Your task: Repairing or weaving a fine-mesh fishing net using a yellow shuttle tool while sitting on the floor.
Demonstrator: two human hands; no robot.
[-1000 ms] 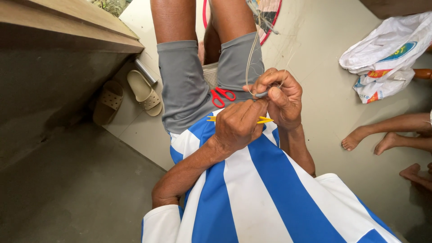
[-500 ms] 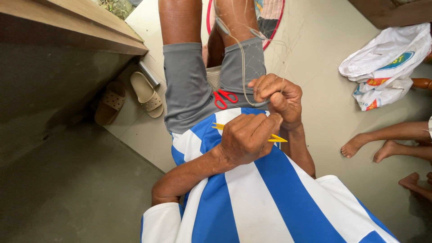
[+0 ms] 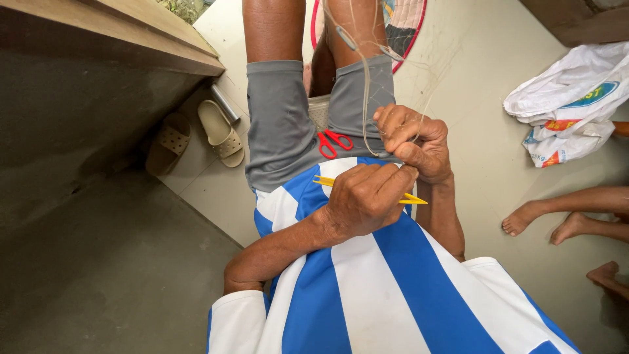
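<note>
My left hand [image 3: 364,198] is closed around a thin yellow netting needle [image 3: 322,181] whose ends stick out on both sides of the fist. My right hand [image 3: 413,139] pinches a thin, nearly clear fishing net line [image 3: 364,98] that runs up over my right thigh toward my knees. The two hands touch in front of my blue and white striped shirt [image 3: 380,288]. Red-handled scissors [image 3: 333,141] lie on my grey shorts [image 3: 282,124] just left of the right hand.
A pair of beige sandals [image 3: 219,131] and a metal tube lie by a wooden bench edge [image 3: 131,36] at left. A white plastic bag [image 3: 573,105] lies at right. Another person's bare feet [image 3: 524,219] rest on the floor at right. A round mat lies beyond my knees.
The left hand with the yellow needle has dropped slightly toward my shirt; the right hand stays on the line. The view has shifted a little.
</note>
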